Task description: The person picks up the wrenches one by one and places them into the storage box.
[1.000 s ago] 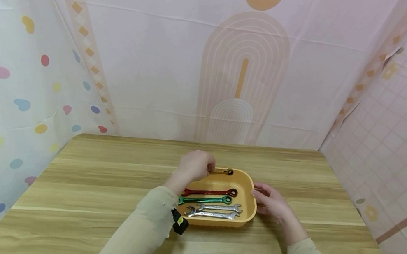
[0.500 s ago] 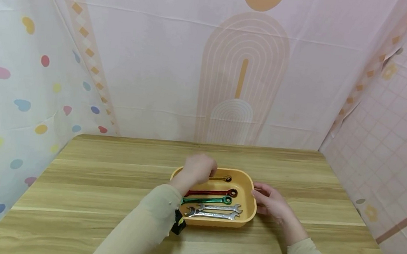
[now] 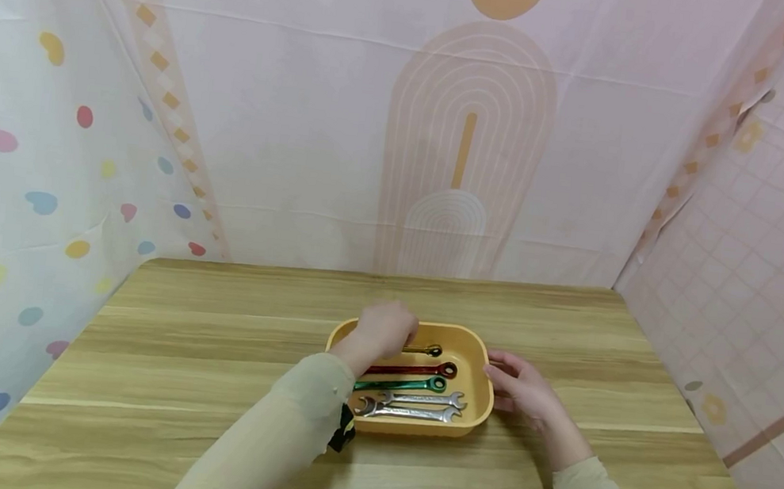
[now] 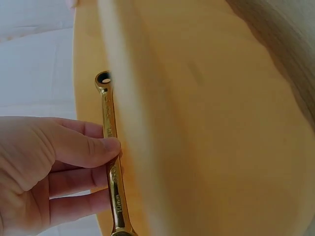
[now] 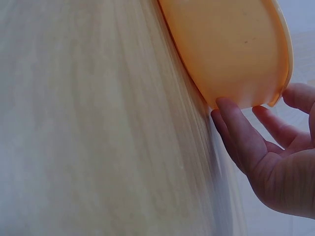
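My left hand (image 3: 384, 330) reaches into the yellow-orange plastic bin (image 3: 415, 429). It pinches a gold ratcheting wrench (image 4: 109, 114) between thumb and fingers; the ring end points away from the hand, and 10mm is marked on the shaft. A red wrench (image 3: 414, 370), a green wrench (image 3: 406, 385) and two silver wrenches (image 3: 417, 413) lie side by side in the bin, their left ends partly behind my left wrist. Against the outside of the bin's right end rests my right hand (image 5: 280, 164), fingertips touching the wall and thumb by the rim.
The bin stands on a wood-grain table (image 3: 194, 351). Behind the table hangs a pale patterned cloth (image 3: 303, 132), with more cloth at both sides. Black wrist cameras sit on both sleeves.
My left hand has lowered the gold wrench from near the bin's back rim to beside the red wrench. My right hand has stayed at the bin's right end.
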